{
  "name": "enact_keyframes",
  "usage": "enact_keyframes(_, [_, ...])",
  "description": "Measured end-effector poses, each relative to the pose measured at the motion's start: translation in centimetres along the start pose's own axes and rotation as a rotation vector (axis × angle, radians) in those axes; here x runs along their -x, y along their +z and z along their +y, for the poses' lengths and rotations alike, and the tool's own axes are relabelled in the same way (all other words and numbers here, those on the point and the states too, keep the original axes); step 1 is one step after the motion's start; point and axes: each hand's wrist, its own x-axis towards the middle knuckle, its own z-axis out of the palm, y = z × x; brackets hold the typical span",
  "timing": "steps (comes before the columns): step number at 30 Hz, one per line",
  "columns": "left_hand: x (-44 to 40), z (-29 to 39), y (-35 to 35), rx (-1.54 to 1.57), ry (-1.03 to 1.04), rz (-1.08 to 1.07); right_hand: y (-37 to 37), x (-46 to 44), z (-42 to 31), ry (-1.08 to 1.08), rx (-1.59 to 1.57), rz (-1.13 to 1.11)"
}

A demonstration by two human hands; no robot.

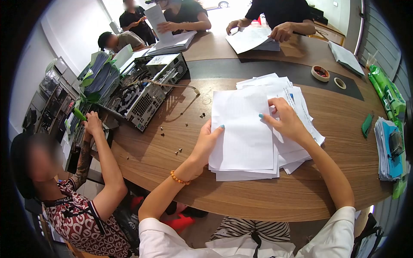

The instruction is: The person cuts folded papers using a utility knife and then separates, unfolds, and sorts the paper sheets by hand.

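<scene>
A neat stack of white paper sheets (241, 133) lies in front of me on the wooden table. My left hand (204, 145) holds the left edge of this stack, thumb on top and the other fingers hidden by the paper. At the right edge, my right hand (285, 119) is closed with the thumb on the top sheet and the fingers bent beside it. Under and to the right of the stack spreads a looser pile of printed papers (297, 142), its sheets at odd angles.
An opened computer case (150, 101) stands to the left, with loose screws (180, 150) on the table (185, 189) nearby. Tape rolls (320, 73), a green cutter (367, 125) and bundled papers (387, 148) lie right. A person (92, 189) works at left; others handle papers across the table.
</scene>
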Motion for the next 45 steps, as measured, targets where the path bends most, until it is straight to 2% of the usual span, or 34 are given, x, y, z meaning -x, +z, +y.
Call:
enact_keyframes(2, [-0.2,-0.4,-0.3,-0.107,0.039,-0.013,-0.1,0.1,0.0,0.146,-0.018,-0.128])
enact_keyframes(4, [-0.4,-0.8,-0.5,-0.274,0.066,-0.020,0.1,0.1,0.4,0.126,-0.027,-0.139])
enact_keyframes(8, [-0.5,-0.8,-0.6,-0.347,0.074,-0.035,0.4,0.4,0.6,0.102,-0.049,-0.162])
enact_keyframes(10, [-0.6,-1.1,-0.4,-0.432,0.394,0.082,0.3,0.3,0.5,0.089,-0.033,-0.116])
enact_keyframes(12, [-0.4,-0.4,0.0,-0.341,0.462,0.065,0.3,0.1,0.5,0.077,-0.017,-0.069])
enact_keyframes(14, [0.2,0.5,0.3,-0.250,0.528,0.049,0.5,-0.3,0.7,0.160,-0.258,0.073])
enact_keyframes(15, [0.4,0.9,0.4,-0.157,0.510,0.032,0.1,-0.4,-0.2,0.235,-0.519,0.080])
enact_keyframes(16, [0.5,1.1,0.4,-0.065,0.492,0.015,-0.6,-0.4,-1.1,0.234,-0.520,0.081])
enact_keyframes(18, [0.5,1.0,0.3,-0.052,0.505,0.016,-1.8,-0.6,-2.6,0.389,-0.895,-0.198])
enact_keyframes(22, [-0.1,-0.3,0.3,-0.143,0.575,-0.004,-0.1,0.5,-3.4,0.221,-0.703,-0.093])
enact_keyframes(24, [-0.3,-0.6,0.5,-0.109,0.566,-0.020,-0.2,0.6,-3.4,0.018,-0.468,0.012])
enact_keyframes(25, [-0.3,-0.5,0.6,-0.073,0.557,-0.035,-0.5,0.5,-3.4,0.018,-0.467,0.012])
enact_keyframes(26, [-0.2,-0.3,0.6,-0.073,0.558,-0.035,-1.0,0.3,-3.5,0.105,-0.626,-0.032])
enact_keyframes(27, [0.3,0.7,0.8,0.112,0.421,-0.114,-1.2,0.2,-3.5,0.193,-0.783,-0.075])
enact_keyframes(28, [0.5,1.2,0.8,0.293,0.280,-0.192,-1.2,0.3,-3.5,0.192,-0.783,-0.073])
enact_keyframes(30, [-0.1,0.5,0.0,0.338,0.200,-0.184,-1.1,0.3,-3.3,0.197,-0.928,-0.116])
enact_keyframes(31, [-0.2,0.2,-0.2,0.382,0.118,-0.174,-0.8,0.4,-3.3,0.197,-0.928,-0.114])
enact_keyframes(32, [-0.2,-0.1,-0.2,0.382,0.117,-0.175,-0.5,0.4,-3.2,0.151,-0.795,-0.110])
enact_keyframes(33, [0.1,0.1,0.3,0.327,0.077,-0.099,-0.3,0.5,-3.2,0.105,-0.662,-0.105])
enact_keyframes(34, [0.3,0.2,0.5,0.272,0.037,-0.023,-0.2,0.5,-3.1,0.106,-0.661,-0.105])
enact_keyframes(37, [-0.6,-1.1,0.0,0.216,0.144,-0.036,-0.4,0.5,-2.9,0.158,-0.638,-0.180])
enact_keyframes(39, [-0.5,-1.3,0.0,0.209,0.133,-0.016,-0.7,0.6,-3.4,0.242,-0.746,-0.196])
enact_keyframes(45, [0.2,-0.3,0.4,0.175,0.097,-0.029,-0.4,0.5,-2.8,0.196,-0.678,-0.202])
